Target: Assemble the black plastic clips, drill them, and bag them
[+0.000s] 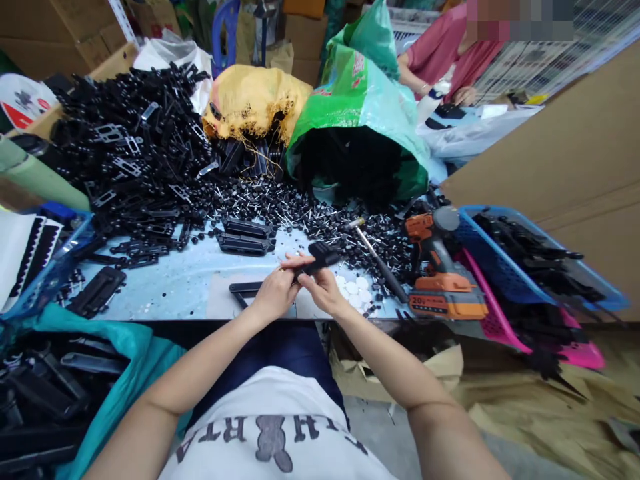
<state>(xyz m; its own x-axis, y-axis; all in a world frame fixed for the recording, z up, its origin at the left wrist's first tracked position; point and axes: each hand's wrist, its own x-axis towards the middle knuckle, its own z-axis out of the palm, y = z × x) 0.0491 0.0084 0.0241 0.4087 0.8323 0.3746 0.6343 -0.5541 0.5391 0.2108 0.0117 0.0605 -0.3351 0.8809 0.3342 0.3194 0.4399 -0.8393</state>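
Observation:
My left hand (pixel 276 291) and my right hand (pixel 324 291) meet over the front of the blue-topped table. Between them they grip a black plastic part (pixel 325 255), with its wide end sticking out past my right fingers. My hands cover much of its length. A black bar-like piece (pixel 245 288) lies on the table beside my left hand. Farther back, several long black plastic pieces (pixel 246 237) lie side by side. White round discs (pixel 354 288) are spread just right of my right hand, and a hammer (pixel 383 261) lies beyond them.
An orange cordless drill (pixel 445 293) stands at right, near a blue basket (pixel 540 290) of black parts. Loose screws and caps (pixel 280 203) cover the table's middle. Behind are a green sack (pixel 340 110) and a heap of black parts (pixel 135 147). A co-worker (pixel 450 53) sits opposite.

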